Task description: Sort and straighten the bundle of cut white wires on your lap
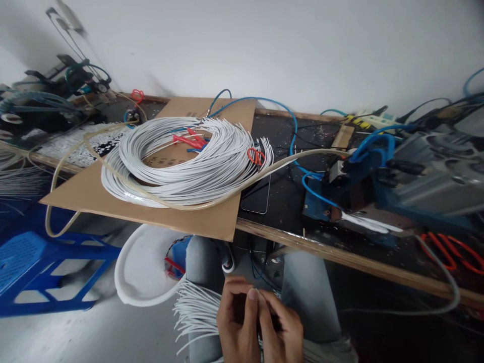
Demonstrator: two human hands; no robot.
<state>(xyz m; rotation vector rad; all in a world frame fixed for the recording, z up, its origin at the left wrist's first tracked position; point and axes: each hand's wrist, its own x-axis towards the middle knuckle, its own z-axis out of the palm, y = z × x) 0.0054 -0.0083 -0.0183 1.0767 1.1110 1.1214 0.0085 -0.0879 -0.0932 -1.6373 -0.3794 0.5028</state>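
Observation:
My left hand (239, 317) and my right hand (278, 322) meet over my lap, thumbs side by side and fingers curled in a pinch. Only a tiny pale tip shows between the fingertips; what they pinch is too small and hidden to name. Beneath and left of my hands, a bundle of light grey wires (198, 307) lies across my thighs with its cut ends fanned to the left. On the bench ahead rests a large coil of the same grey wire (181, 181), on a flat cardboard sheet (204, 224) that juts past the bench edge.
Red-handled pliers (189, 140) lie inside the coil, and orange-handled scissors (256, 156) at its right. A blue machine (355, 186) with blue air hoses stands on the bench (276, 194). Lower left are a white tub (141, 264) and a blue stool (22, 257).

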